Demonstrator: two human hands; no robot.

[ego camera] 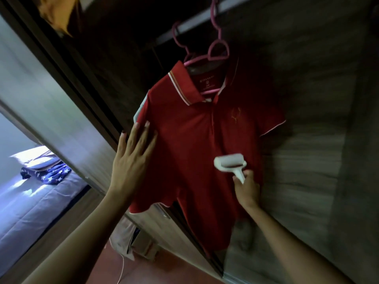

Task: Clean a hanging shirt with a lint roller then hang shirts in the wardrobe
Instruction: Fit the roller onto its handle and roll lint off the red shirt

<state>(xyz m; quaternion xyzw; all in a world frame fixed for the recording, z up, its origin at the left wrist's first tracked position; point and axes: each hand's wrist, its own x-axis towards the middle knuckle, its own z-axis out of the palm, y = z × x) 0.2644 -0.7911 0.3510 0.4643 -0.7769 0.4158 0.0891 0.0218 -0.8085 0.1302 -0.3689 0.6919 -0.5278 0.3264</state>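
A red polo shirt (196,140) with a white-trimmed collar hangs on a pink hanger (217,52) from the wardrobe rail (205,19). My left hand (131,160) lies flat, fingers spread, against the shirt's left side and sleeve. My right hand (245,189) grips the handle of a white lint roller (229,162), whose head presses on the shirt's front, right of the middle. A second pink hanger (178,35) hangs on the rail beside the first.
The wardrobe's grey wood-grain door (317,140) stands right behind the shirt. A dark door frame (67,83) runs along the left. Beyond it is a bed (37,206) with a star-patterned blue cloth (49,174). Folded clothes (131,240) lie low in the wardrobe.
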